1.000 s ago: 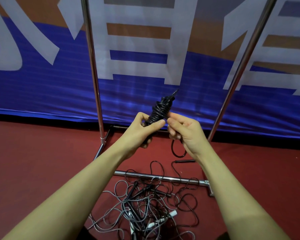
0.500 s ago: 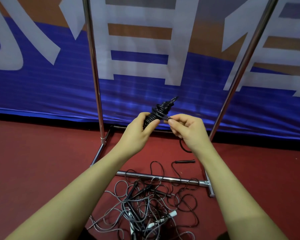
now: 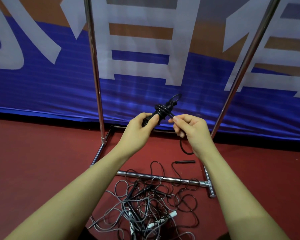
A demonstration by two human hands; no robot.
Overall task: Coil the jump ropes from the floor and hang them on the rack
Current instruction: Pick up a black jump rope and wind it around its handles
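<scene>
A black jump rope [image 3: 163, 110] is wound into a tight bundle with a small loop at its top. My left hand [image 3: 140, 129] grips the bundle's lower end. My right hand [image 3: 189, 126] pinches the rope's free strand just right of the bundle; the strand's tail hangs below that hand in a short curve. A tangle of black and grey jump ropes [image 3: 145, 205] lies on the red floor under my forearms. The metal rack [image 3: 95, 70] stands behind, with two upright poles and a floor bar.
A blue, white and orange banner [image 3: 42, 84] covers the wall behind the rack. The rack's base bar [image 3: 163, 179] crosses the floor over part of the tangle, ending at a foot on the right. A loose black handle [image 3: 184, 161] lies near it.
The bundle tilted and moved lower. My right hand shifted right, drawing the free strand away from the bundle, and a small loop now shows at the bundle's top.
</scene>
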